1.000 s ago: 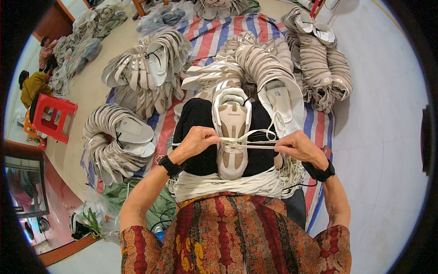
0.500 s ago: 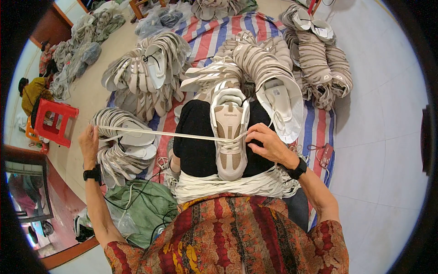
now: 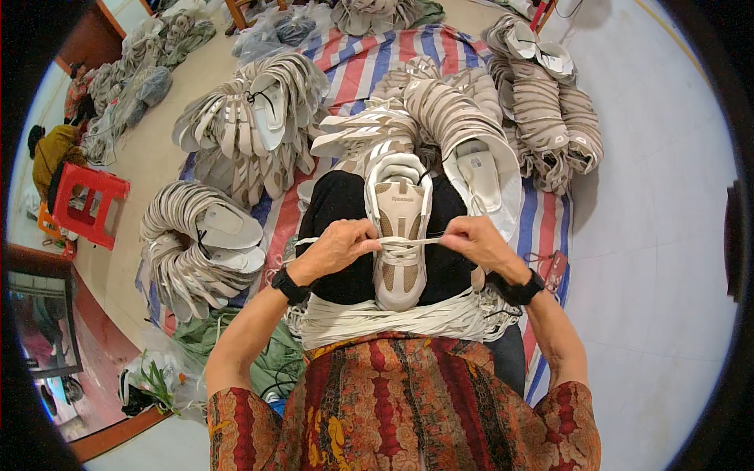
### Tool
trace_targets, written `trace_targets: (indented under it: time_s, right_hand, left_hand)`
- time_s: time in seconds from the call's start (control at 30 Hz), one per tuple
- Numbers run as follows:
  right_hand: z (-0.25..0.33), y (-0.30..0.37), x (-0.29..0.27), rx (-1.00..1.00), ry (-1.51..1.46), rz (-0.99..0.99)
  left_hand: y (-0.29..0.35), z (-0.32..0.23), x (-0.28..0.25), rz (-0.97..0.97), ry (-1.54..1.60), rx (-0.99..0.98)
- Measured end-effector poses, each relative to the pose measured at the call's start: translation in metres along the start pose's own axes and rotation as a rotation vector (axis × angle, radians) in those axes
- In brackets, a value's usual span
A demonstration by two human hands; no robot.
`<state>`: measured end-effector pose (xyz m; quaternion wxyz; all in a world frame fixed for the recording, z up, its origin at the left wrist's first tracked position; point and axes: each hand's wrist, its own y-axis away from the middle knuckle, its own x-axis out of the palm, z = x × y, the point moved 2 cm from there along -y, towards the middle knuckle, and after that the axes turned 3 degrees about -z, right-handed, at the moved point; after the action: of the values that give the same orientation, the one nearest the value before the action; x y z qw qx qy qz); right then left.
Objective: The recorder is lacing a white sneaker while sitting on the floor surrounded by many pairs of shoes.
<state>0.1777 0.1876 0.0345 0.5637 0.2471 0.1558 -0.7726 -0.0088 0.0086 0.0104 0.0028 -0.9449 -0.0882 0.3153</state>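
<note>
A beige and white shoe upper [image 3: 400, 206] rests on my black-clad lap, its toe toward me. A flat cream shoelace [image 3: 404, 244] runs through its lower eyelets and crosses over the front. My left hand [image 3: 342, 245] pinches the lace close to the upper's left edge, with a loose length trailing out behind it. On the other side, my right hand [image 3: 476, 242] is closed on the lace, a short stretch of which shows between hand and upper. Across my lap lies a thick bundle of cream laces [image 3: 393, 320].
Strung stacks of uppers stand ahead [image 3: 452, 110], at far left [image 3: 255, 118], near left [image 3: 200, 247] and right [image 3: 542, 110], mostly on a striped sheet [image 3: 357, 67]. A red stool [image 3: 90, 202] and a person [image 3: 56, 161] are at left. Green sacking [image 3: 259, 345] lies by my left arm.
My left hand has come in from far left to the upper, and the long taut lace no longer stretches out. My right hand has shifted slightly right, still at the lace.
</note>
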Motion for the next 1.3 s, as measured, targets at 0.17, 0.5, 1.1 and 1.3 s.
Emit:
trace_targets:
  time_s: [0.17,0.5,1.1,1.3]
  right_hand:
    - [-0.014,0.013,-0.052,0.07,0.002,0.095]
    - [-0.073,0.187,-0.298,0.529,0.443,-0.365]
    - [-0.114,0.32,-0.204,0.427,0.705,-1.457]
    - [-0.016,0.112,-0.063,0.169,-0.11,-0.879]
  left_hand:
    - [0.021,0.018,-0.032,0.016,0.138,-0.164]
    - [0.293,0.11,-0.222,-0.334,-0.474,-0.658]
    - [0.461,0.128,-0.225,-1.262,-0.735,-0.826]
    - [0.204,0.105,-0.144,-1.115,0.344,-0.28]
